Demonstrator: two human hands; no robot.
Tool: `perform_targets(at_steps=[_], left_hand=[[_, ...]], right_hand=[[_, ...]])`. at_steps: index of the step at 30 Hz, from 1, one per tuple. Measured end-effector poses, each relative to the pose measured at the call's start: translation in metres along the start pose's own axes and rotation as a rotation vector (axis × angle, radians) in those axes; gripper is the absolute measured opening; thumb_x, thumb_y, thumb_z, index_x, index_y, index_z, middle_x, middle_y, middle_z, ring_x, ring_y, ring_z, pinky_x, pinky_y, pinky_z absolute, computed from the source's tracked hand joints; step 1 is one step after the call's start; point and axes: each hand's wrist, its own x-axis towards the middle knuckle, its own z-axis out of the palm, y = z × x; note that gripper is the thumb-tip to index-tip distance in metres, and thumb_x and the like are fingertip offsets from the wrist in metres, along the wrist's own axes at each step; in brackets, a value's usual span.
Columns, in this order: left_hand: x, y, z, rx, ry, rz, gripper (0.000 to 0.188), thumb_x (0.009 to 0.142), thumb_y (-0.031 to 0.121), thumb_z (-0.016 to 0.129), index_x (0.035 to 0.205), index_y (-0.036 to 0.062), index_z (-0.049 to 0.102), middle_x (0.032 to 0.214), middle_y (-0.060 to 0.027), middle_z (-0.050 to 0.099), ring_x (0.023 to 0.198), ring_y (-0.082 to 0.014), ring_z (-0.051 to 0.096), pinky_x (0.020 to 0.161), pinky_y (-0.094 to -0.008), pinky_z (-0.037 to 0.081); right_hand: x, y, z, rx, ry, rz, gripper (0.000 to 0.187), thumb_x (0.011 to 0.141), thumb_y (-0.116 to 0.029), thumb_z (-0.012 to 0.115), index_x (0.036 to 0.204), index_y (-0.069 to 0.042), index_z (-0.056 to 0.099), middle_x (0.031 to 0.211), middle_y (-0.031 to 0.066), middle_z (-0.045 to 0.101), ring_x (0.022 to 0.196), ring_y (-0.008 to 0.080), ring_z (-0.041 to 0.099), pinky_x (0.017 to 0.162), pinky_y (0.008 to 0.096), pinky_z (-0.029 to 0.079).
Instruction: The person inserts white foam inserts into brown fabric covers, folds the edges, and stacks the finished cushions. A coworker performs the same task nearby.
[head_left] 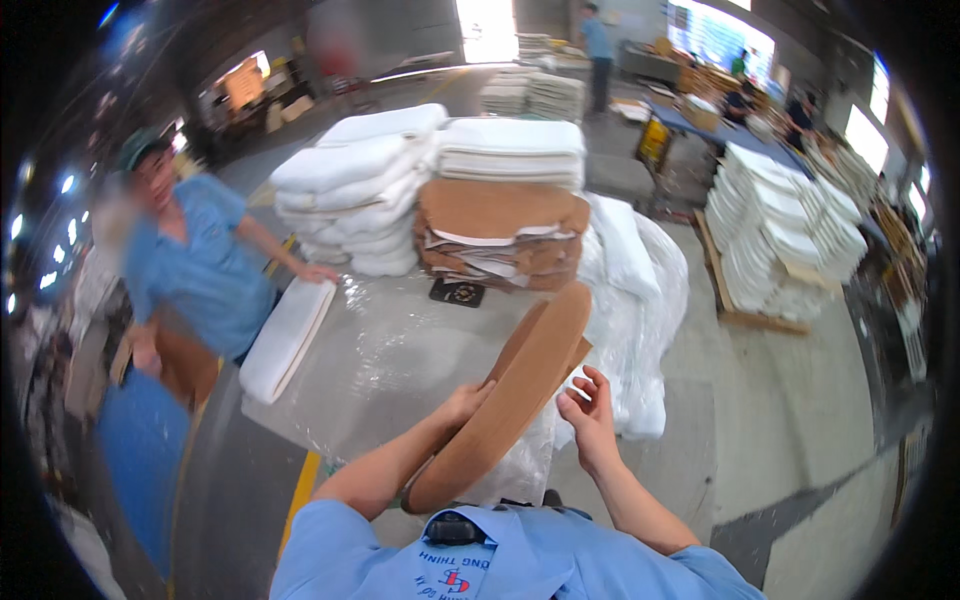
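Observation:
A long brown padded piece (510, 420) with rounded ends is held up on a slant in front of me. On its left side, my left hand (465, 402) is closed on it, with the fingertips partly hidden behind it. My right hand (590, 412) is to the right of the piece, its fingers apart and slightly curled, holding nothing. Beneath is a work table (370, 350) covered in clear plastic. Beyond my hands, a stack of brown pieces (500, 215) stands on the table, with a small black item (457, 292) lying in front of it.
White pads are stacked at the table's back left (350, 180) and back middle (510, 150). A co-worker (200, 250) at the left rests a hand on a single white pad (288, 340). Plastic-wrapped white material (630, 290) borders the right. A loaded pallet (765, 325) stands farther right.

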Motion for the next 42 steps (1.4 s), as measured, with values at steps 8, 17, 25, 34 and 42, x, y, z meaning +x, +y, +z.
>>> perform_targets(at_steps=[8, 17, 25, 34, 42], left_hand=[[-0.029, 0.007, 0.022, 0.191, -0.158, -0.026, 0.054, 0.112, 0.045, 0.049, 0.136, 0.0000, 0.066, 0.119, -0.0095, 0.075, 0.110, -0.0177, 0.068, 0.098, -0.0371, 0.053], [0.000, -0.031, 0.005, 0.577, -0.122, 0.177, 0.056, 0.111, 0.046, 0.046, 0.132, -0.0008, 0.066, 0.124, -0.0256, 0.072, 0.119, -0.0387, 0.069, 0.101, -0.0442, 0.051], [0.005, -0.042, 0.045, 1.022, 0.067, 0.362, 0.043, 0.107, 0.043, 0.052, 0.107, 0.0062, 0.073, 0.107, -0.0241, 0.074, 0.105, -0.0462, 0.067, 0.089, -0.0539, 0.053], [0.050, -0.003, 0.072, 0.482, -0.238, -0.250, 0.055, 0.104, 0.049, 0.063, 0.128, 0.0007, 0.073, 0.118, -0.0117, 0.076, 0.103, -0.0226, 0.071, 0.089, -0.0397, 0.055], [0.068, -0.022, 0.081, 0.153, -0.338, -0.422, 0.045, 0.104, 0.038, 0.067, 0.130, 0.0028, 0.072, 0.117, -0.0106, 0.076, 0.104, -0.0211, 0.071, 0.090, -0.0385, 0.055]], right_hand=[[-0.025, 0.099, -0.022, 0.231, 0.219, 0.405, 0.062, 0.094, -0.017, 0.079, 0.147, -0.013, 0.049, 0.117, 0.0059, 0.068, 0.097, 0.0184, 0.066, 0.085, 0.0382, 0.050], [-0.040, 0.116, -0.003, 0.335, 0.195, 0.343, 0.028, 0.097, -0.012, 0.073, 0.123, -0.003, 0.069, 0.110, 0.0086, 0.075, 0.092, 0.0233, 0.074, 0.075, 0.0393, 0.061], [-0.031, 0.151, -0.044, -0.155, 0.107, 0.203, 0.046, 0.090, -0.017, 0.081, 0.131, -0.003, 0.067, 0.121, 0.0083, 0.075, 0.106, 0.0268, 0.072, 0.084, 0.0410, 0.060], [-0.018, 0.160, -0.039, 0.031, 0.239, 0.399, 0.059, 0.088, -0.021, 0.085, 0.141, -0.006, 0.062, 0.128, 0.0080, 0.072, 0.109, 0.0256, 0.071, 0.090, 0.0381, 0.059], [-0.027, 0.148, -0.063, 0.301, 0.003, 0.444, 0.062, 0.098, -0.026, 0.076, 0.152, -0.010, 0.051, 0.142, 0.0072, 0.064, 0.123, 0.0237, 0.065, 0.100, 0.0392, 0.055]])
